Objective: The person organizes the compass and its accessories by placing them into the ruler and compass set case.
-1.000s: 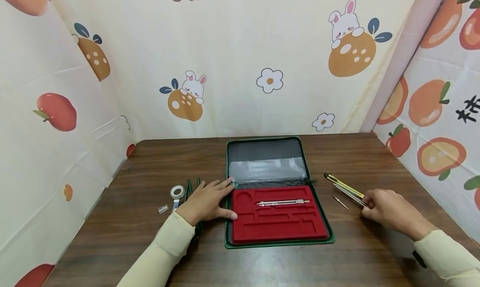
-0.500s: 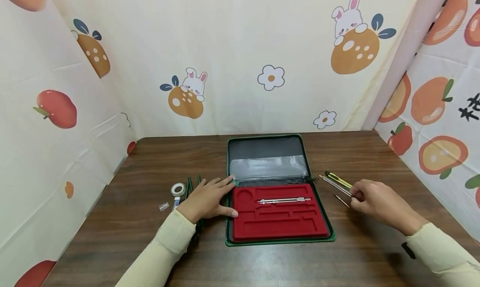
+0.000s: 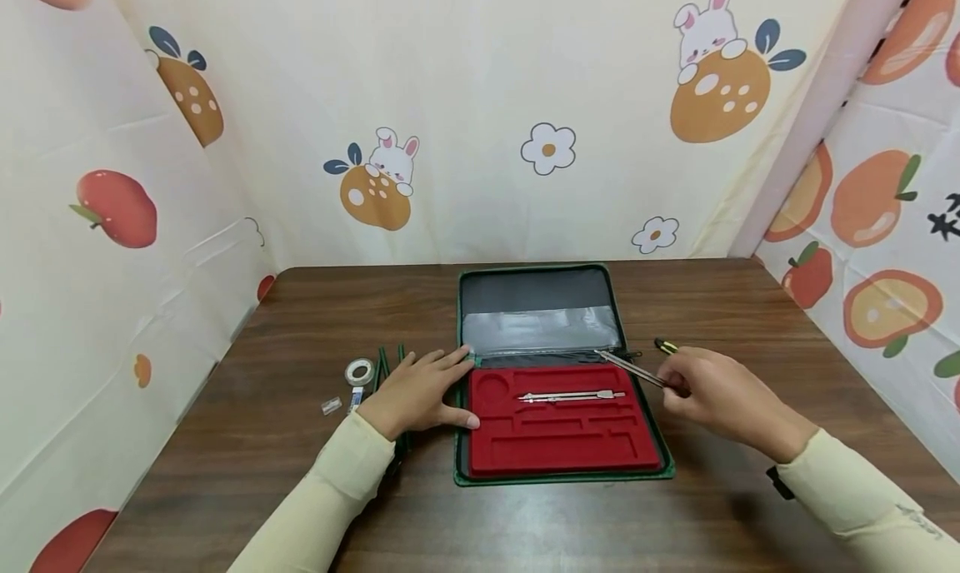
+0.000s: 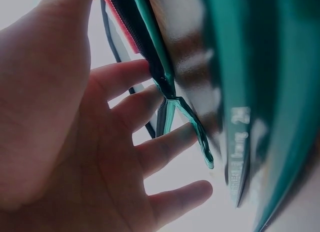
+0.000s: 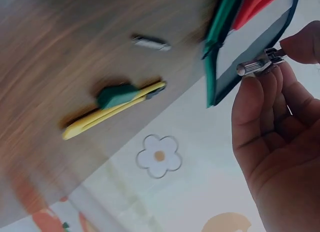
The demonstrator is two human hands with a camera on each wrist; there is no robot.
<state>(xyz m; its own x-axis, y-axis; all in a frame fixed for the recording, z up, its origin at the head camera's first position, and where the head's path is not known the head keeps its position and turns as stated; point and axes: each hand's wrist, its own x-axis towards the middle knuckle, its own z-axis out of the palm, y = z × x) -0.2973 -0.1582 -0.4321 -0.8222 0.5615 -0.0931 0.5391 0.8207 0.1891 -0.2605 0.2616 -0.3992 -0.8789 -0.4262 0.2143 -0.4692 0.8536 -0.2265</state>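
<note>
A green zip case lies unfolded on the table, its lower half filled by a red moulded tray. One silver drawing compass lies in the tray. My left hand rests along the case's left edge, fingers spread and straight. Another silver compass is pinched in my right hand, its points reaching over the case's right edge near the hinge. The right wrist view shows its knurled handle between thumb and fingers. Green pencils lie beside my left hand, partly hidden by it.
A yellow utility knife and a dark green piece touching it lie to the right, with a small silver part nearby. Left of the case are a tape roll, an eraser and a small clear item.
My right hand has lifted the second compass from beside the knife and carried it left to the case's edge. My left hand keeps its place on the case.
</note>
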